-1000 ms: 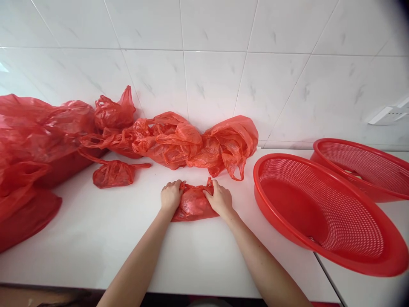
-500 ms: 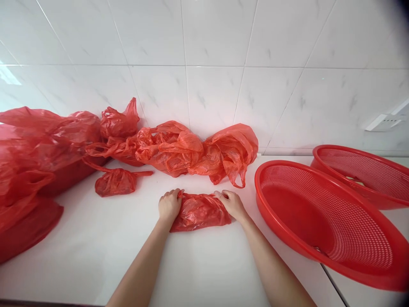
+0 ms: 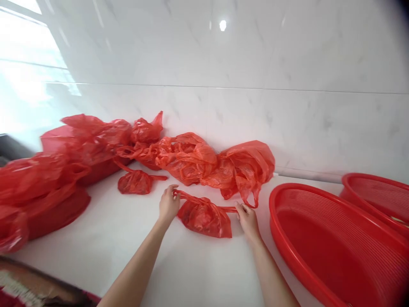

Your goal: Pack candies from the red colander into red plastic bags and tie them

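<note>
Bag (image 3: pixel 204 218) handles (image 3: pixel 226 209) drawn out sideways since the earlier frame

Lower-left lettering (image 3: pixel 15 283) is too blurred to read. Left hand (image 3: pixel 169 204) pinches one handle; the bag sits on the white table (image 3: pixel 191 268); right hand (image 3: pixel 248 219) pinches the other, near a red basket (image 3: pixel 367 243).

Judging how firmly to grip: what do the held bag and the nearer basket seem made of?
Held bag: thin, glossy plastic film, from its crinkles, highlights and translucency.
Nearer basket: probably rigid moulded plastic, smooth, slightly shiny, from its even rim.
</note>
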Demonstrator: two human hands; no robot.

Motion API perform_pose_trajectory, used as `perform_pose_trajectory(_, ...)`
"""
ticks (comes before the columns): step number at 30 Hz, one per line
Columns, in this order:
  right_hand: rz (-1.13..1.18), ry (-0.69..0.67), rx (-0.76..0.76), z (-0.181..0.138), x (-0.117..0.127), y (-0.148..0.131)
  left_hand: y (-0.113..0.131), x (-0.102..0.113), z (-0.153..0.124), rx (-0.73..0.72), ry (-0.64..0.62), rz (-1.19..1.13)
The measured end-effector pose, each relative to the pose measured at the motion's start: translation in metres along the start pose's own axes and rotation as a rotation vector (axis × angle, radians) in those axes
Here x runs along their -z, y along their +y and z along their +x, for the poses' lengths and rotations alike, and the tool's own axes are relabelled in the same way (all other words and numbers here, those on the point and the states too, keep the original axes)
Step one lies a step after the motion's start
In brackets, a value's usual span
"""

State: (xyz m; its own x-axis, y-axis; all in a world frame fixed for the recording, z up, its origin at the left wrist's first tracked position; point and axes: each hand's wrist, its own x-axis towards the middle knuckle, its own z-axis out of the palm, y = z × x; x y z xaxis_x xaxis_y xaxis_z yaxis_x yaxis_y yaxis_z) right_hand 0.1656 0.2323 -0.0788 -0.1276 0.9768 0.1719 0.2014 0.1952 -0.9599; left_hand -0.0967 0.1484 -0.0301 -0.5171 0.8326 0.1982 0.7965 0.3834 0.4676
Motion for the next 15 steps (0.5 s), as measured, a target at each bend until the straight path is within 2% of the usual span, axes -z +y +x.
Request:
perform_pose_trajectory(2, 0.026, -0.032, -0.014, 0.001, 0.003, 0.0, 0.021, 0.004, -0.005, -0.13, -0.001, 0.015)
perform_pose_trajectory(3, 0.038, -0.048, -0.025, 0.001, 0.004, 0.001, 0.032, 0.005, -0.007, -0.215, -0.047, 0.022)
perform_pose_trajectory(6, 0.078, -0.082, -0.061, 0.001, 0.005, 0.002, 0.058, 0.003, -0.01, -0.392, -0.282, 0.056)
perform_pose_trajectory(9, 0.132, -0.076, -0.09, 0.0, 0.006, 0.004, 0.071, 0.016, -0.008, -0.436, -0.494, 0.077)
perform_pose_trajectory(12, 0.217, 0.01, -0.143, 0.001, 0.006, 0.007, 0.066, 0.055, -0.004, -0.434, -0.617, 0.047)
perform_pose_trajectory(15, 0.24, 0.034, -0.157, 0.004, 0.005, 0.01, 0.044, 0.107, 0.006, -0.361, -0.682, 0.021)
